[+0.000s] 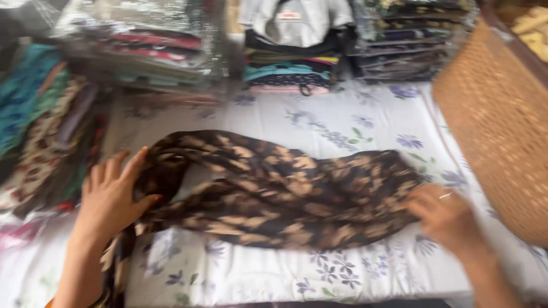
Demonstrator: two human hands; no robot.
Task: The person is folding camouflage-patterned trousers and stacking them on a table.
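Cloth [274,191] lay stretched between both hands: left hand [111,197] clamped one bunched end, right hand [445,217] pinched the other, keeping it flat on the sheet [354,120].

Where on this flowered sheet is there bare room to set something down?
Bare sheet lies between the brown patterned cloth and the folded stacks, and along the near edge. Crowded: heaps at left, woven basket at right.
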